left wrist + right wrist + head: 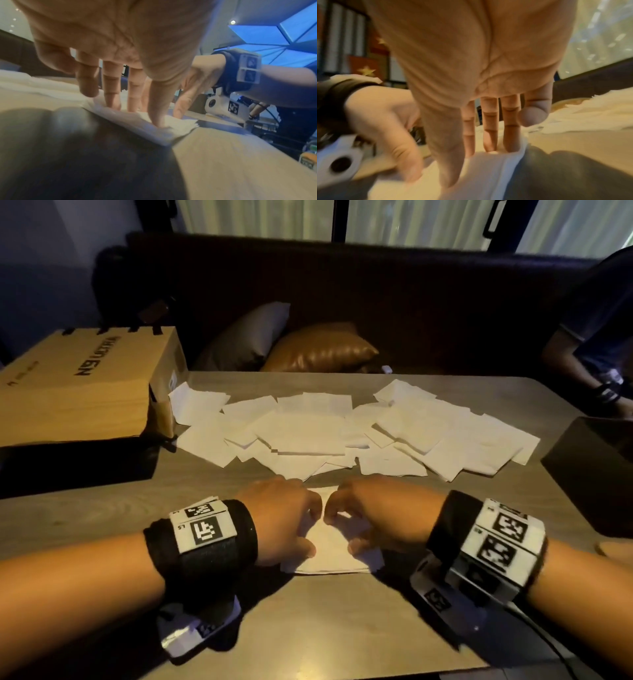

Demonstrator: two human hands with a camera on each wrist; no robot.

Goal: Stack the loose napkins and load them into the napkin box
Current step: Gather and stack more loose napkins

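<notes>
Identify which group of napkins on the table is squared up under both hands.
The small near stack, between left hand and right hand, fingertips pressing it. The far spread napkins lie scattered and untouched.

My left hand [281, 518] and right hand [373, 515] lie side by side near me, palms down, knuckles almost touching. On both, straight fingers [111, 97] point down and press with their tips, thumbs nearest me. Both forearms reach in from the near edge, each with a black strapped wristband [205, 556].
</notes>
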